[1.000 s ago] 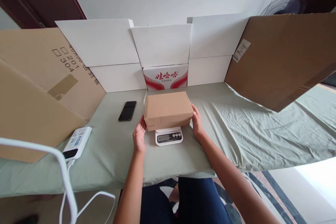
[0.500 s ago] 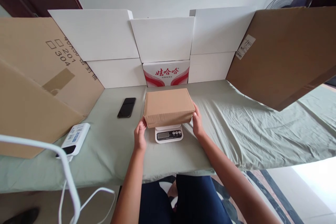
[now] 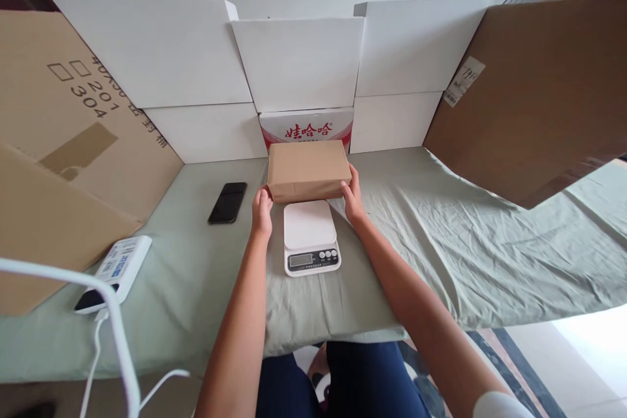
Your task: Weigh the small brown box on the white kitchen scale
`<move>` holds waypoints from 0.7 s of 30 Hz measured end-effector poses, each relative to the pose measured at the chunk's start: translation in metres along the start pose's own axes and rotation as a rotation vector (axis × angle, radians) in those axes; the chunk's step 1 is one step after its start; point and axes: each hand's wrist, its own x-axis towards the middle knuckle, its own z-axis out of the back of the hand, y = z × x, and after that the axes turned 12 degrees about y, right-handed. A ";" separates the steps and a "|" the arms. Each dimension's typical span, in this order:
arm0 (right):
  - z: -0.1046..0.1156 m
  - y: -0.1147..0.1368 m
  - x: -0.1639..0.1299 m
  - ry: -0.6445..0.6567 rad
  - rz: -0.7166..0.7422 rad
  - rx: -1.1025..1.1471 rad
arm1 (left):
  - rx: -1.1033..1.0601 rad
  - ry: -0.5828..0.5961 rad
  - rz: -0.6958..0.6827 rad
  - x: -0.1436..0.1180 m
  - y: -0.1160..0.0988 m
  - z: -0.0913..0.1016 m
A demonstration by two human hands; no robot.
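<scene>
A closed brown cardboard box [image 3: 308,166] is gripped at its two near corners by both my hands. My left hand [image 3: 262,212] holds its left end, thumb on the near side. On the right end, my right hand [image 3: 353,194] has its thumb against the near face and its fingers round the side. Just in front of the box, between my forearms, lies a white digital kitchen scale [image 3: 309,228] with its plate bare. Its display and buttons face me. Whether the box touches the cloth behind the scale, I cannot tell.
A black phone [image 3: 228,202] lies left of my hands. Farther left are a white power bank [image 3: 117,268] and a white cable [image 3: 115,313]. White boxes [image 3: 298,65] and a printed carton [image 3: 306,121] line the back; big cardboard boxes [image 3: 533,98] flank the green cloth [image 3: 392,235].
Both hands have moved the cardboard box away from me, off the top of the scale, toward the printed carton. The scale's plate now shows. The camera view has tilted slightly.
</scene>
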 end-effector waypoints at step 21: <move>0.003 -0.026 -0.005 0.011 -0.246 0.115 | -0.081 -0.065 0.156 0.001 0.016 0.013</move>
